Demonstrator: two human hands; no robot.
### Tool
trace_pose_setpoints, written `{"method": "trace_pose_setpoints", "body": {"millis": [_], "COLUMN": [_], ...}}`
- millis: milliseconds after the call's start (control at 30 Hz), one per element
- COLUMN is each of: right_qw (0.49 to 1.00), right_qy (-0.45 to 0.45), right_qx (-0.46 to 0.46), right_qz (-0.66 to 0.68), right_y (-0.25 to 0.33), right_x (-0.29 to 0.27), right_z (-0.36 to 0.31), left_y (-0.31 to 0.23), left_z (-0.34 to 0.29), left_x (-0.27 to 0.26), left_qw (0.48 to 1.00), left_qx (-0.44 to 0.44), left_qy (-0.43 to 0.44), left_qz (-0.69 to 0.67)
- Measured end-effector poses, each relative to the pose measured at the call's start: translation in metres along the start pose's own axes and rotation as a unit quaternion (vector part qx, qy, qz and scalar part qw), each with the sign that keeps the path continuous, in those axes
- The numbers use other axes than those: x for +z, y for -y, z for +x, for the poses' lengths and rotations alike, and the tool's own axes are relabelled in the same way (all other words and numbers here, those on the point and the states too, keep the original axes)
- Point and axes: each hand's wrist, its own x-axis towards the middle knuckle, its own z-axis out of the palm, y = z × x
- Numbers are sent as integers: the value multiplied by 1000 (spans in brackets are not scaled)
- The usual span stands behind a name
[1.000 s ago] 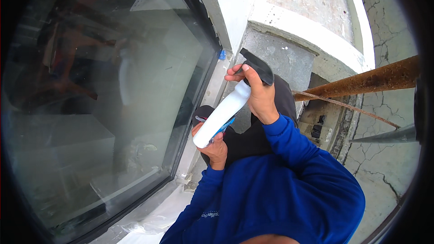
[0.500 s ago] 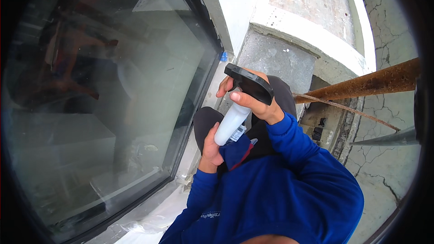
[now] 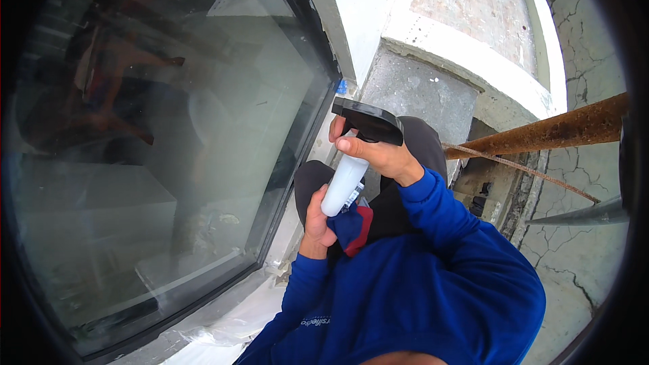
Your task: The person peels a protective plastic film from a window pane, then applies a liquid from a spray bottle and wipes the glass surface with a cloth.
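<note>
A white spray bottle (image 3: pixel 345 182) with a black trigger head (image 3: pixel 370 122) leans between my hands above my lap. My right hand (image 3: pixel 387 158) is closed around its neck just under the head, with the thumb across the front. At the base, my left hand (image 3: pixel 316 227) is closed, its thumb along the bottle's side. A navy cloth with a red edge (image 3: pixel 358 230) bunches beneath the bottle against my left palm. My left fingers are mostly hidden behind the cloth and bottle. Part of a label shows on the bottle's right side.
A large dark-framed glass pane (image 3: pixel 169 162) fills the left, close to my left knee. A rusty metal bar (image 3: pixel 541 128) and a thin rod (image 3: pixel 527 170) cross at the right. Ahead lies a grey concrete ledge (image 3: pixel 426 91) beside a white wall; cracked flooring (image 3: pixel 564 257) lies right.
The spray bottle's head has tipped slightly toward me and left, with my right hand still around it. More of the cloth's red edge now shows. The whole view has shifted slightly.
</note>
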Motion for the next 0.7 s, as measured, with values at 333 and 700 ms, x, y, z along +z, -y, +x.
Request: {"method": "trace_pose_setpoints", "body": {"millis": [333, 700], "right_qw": [987, 987], "right_qy": [10, -36], "right_qx": [-156, 40], "right_qz": [-26, -148], "right_y": [1, -7], "right_x": [3, -4], "right_z": [3, 4], "left_y": [-4, -1], "left_z": [4, 2], "left_x": [-10, -4], "left_qw": [999, 996], "left_qx": [-24, -7], "left_qy": [-32, -89], "left_qz": [-18, -7]}}
